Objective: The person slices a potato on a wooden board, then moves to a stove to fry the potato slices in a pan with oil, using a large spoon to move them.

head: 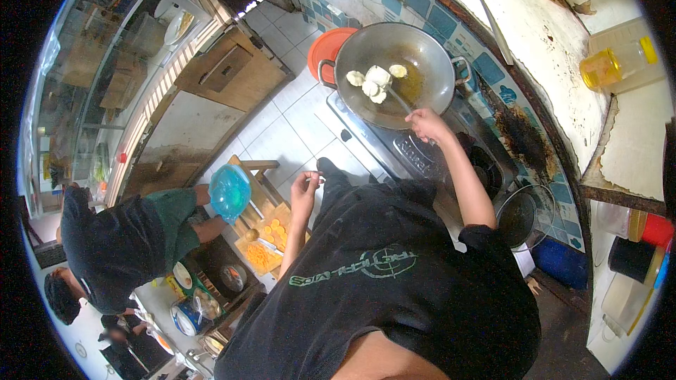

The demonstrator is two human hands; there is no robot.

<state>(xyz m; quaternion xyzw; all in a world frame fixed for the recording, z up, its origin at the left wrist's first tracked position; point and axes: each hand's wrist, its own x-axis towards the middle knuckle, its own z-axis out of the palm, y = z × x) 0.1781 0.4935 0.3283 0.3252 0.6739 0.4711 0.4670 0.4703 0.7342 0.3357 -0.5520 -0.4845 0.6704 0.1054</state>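
Observation:
My right hand (pixel 429 125) is closed around the handle of a metal kitchen turner (pixel 402 100), whose blade lies among pale, cream-coloured food pieces (pixel 377 78) in a large two-handled metal wok (pixel 364 111). A little brownish-yellow oil lies in the wok, beside a separate food piece (pixel 397 70). The wok stands on a gas stove (pixel 383 155), with an orange-red round plastic lid or basin (pixel 323 51) partly hidden behind it. My left hand (pixel 306 187) hangs in front of my body, fingers curled loosely, holding nothing that shows.
Left, a wooden board (pixel 245 250) holds sliced and shredded orange vegetables and a knife (pixel 269 246), near a blue plastic bowl (pixel 229 192). A person (pixel 127 227) stands beyond it. A long metal spoon (pixel 483 2) and a jar (pixel 602 69) rest on the ledge at right.

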